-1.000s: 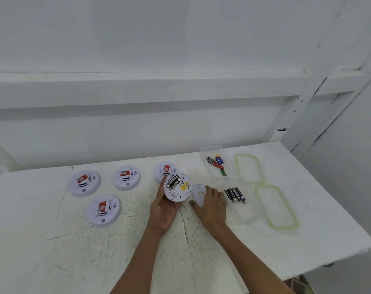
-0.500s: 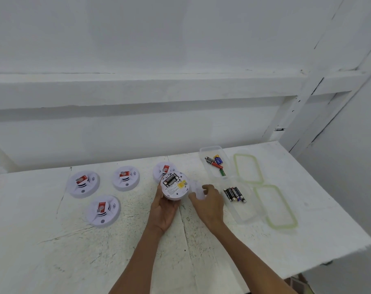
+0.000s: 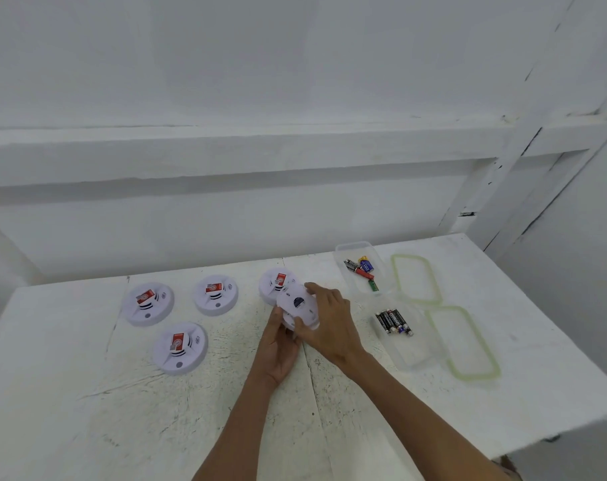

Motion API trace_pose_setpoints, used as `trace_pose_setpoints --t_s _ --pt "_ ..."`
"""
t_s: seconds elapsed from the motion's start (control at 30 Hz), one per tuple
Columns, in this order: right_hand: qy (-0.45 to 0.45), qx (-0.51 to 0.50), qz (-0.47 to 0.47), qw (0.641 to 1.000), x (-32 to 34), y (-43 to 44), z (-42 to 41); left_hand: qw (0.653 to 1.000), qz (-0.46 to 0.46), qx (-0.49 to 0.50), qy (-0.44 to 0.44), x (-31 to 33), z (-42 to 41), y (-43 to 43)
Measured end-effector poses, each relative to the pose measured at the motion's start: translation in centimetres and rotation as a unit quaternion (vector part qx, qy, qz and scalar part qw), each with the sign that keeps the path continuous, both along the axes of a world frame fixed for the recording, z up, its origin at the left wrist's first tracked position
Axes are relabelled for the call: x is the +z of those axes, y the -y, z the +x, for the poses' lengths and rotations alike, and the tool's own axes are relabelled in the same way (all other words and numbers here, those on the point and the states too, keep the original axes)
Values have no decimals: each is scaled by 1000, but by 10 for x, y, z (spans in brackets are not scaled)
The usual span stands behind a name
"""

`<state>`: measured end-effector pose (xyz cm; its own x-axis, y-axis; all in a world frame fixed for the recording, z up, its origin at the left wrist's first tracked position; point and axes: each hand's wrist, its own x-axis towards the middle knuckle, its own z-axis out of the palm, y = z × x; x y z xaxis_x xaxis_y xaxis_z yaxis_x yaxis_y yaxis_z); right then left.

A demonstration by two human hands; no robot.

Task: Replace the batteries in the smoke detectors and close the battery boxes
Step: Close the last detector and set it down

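Though behind held detector, far detector.

White matt plastic smoke detectors sit on a rough, scuffed white-painted table; glossy-jacketed batteries lie in a clear, smooth plastic box beside a translucent plastic lid.

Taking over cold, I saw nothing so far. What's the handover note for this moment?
Left hand holds the detector from below; right hand grips its back cover against it.
Four more detectors lie face up nearby.
Both battery boxes stand open, lids beside them.
Done: cover set on; latched or not, cannot tell.
Left: seat it, check the four, lid both boxes.
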<state>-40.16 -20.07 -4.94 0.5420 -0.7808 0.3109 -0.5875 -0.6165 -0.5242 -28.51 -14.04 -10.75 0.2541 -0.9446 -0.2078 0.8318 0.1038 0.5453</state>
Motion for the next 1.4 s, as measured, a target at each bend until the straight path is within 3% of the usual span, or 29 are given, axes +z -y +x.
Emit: trace_pose_setpoints --t_s 0.3,0.5,0.67,0.97,1.4 --pt "-52 -16 -26 998 -6 7 -6 999 26 -4 -41 -2 4 1" --pt "-73 -6 -26 997 -11 10 -13 999 24 15 -20 -2 2 0" --pt "-61 3 25 998 -15 14 -25 999 30 36 0 5 -3 2" --pt "71 15 167 983 -34 8 -33 995 66 74 11 5 -13 6" --pt "169 -37 204 963 -56 3 -40 983 133 97 79 -1 -19 12"
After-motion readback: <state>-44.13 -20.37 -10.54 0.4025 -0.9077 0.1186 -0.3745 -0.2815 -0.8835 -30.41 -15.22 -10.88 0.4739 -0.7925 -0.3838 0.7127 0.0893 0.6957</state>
